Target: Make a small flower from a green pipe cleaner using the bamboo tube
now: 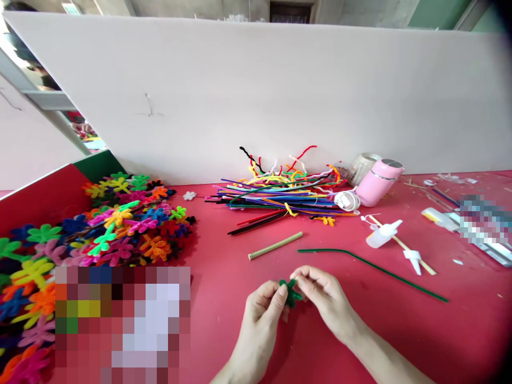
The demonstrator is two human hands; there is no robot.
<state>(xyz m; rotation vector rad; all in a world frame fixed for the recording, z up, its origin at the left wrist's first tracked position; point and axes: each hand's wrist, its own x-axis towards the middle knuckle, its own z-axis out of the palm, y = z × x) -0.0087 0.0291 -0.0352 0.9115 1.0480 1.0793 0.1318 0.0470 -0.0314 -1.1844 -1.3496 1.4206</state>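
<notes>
Between my hands, just above the red table [224, 330], is a dark green pipe-cleaner flower [294, 298] with several looped petals. My left hand [266, 314] pinches it between thumb and fingers. On its other side, my right hand [320, 293] has thumb and forefinger closed at the flower's upper right edge; the fingertips partly cover the petals. Beyond my right hand lies a single dark green pipe cleaner [380, 262], bent near its left part. A short pale stick [276, 246] rests a little farther back.
Colourful pipe-cleaner flowers [120, 234] are heaped at left. A pile of loose pipe cleaners [276, 194] lies by the white partition [256, 96]. To its right stand a pink cylindrical device [379, 182] and white cable [347, 201]; nearer lies a white glue bottle [384, 233].
</notes>
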